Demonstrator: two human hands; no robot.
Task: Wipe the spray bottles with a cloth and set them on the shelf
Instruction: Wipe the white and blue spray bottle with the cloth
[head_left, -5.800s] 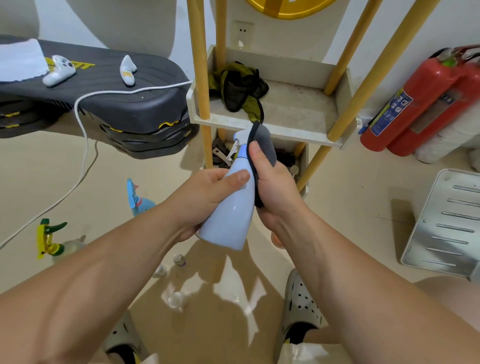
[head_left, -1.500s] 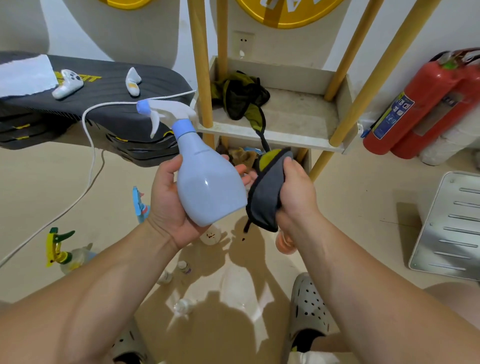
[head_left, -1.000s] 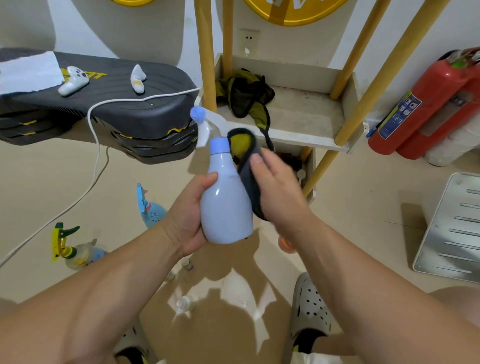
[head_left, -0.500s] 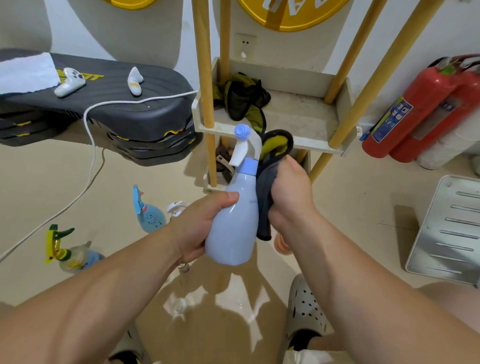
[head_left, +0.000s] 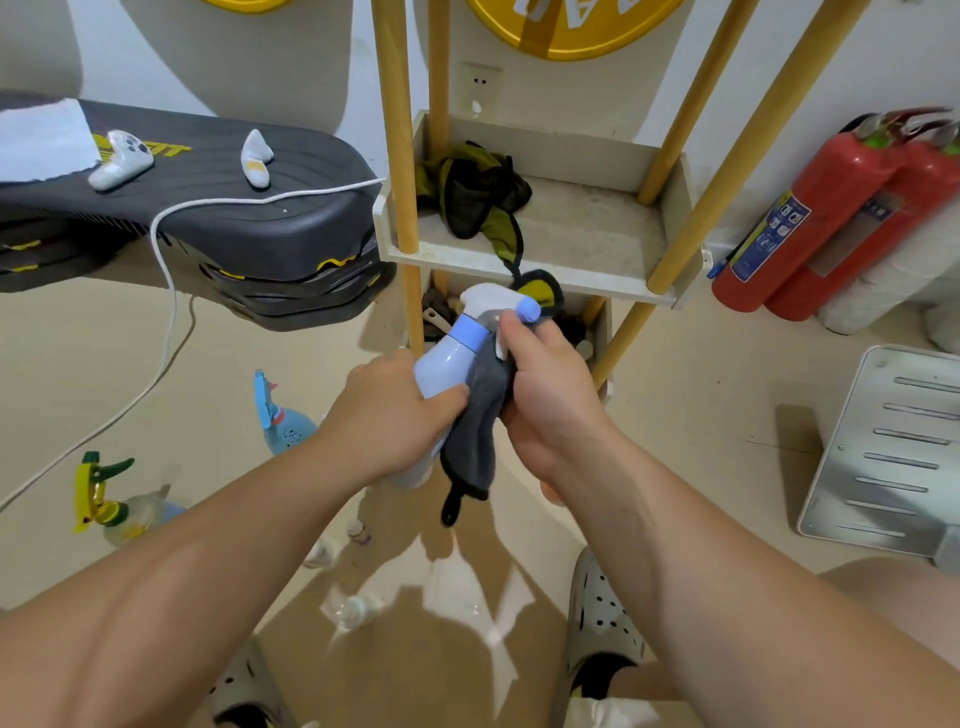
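We are holding the pale blue spray bottle (head_left: 441, 369) in mid-air just in front of the shelf (head_left: 519, 270), below its front edge. Our left hand (head_left: 387, 415) is wrapping its fingers round the bottle's body, while our right hand (head_left: 550, 395) is closing on the grey cloth (head_left: 475, 431) and pressing it against the bottle's neck and shoulder. The cloth's loose end is hanging down beneath both hands.

On the shelf itself a crumpled dark and olive rag (head_left: 472, 192) is lying near the left post. Left of the shelf a dark platform (head_left: 223, 208) is carrying a white game controller (head_left: 120, 165) and a white cable (head_left: 166, 249); its yellow lettering is partly covered and unreadable. On the floor left of the shelf, a blue spray bottle (head_left: 283, 421) and a yellow-triggered spray bottle (head_left: 104, 499) are waiting. Right of the shelf, two red fire extinguishers (head_left: 810, 218) are leaning, their blue label too small to read.

Compared with half a second ago, the sprayer head is now pointing right, and our right hand has climbed to the neck.
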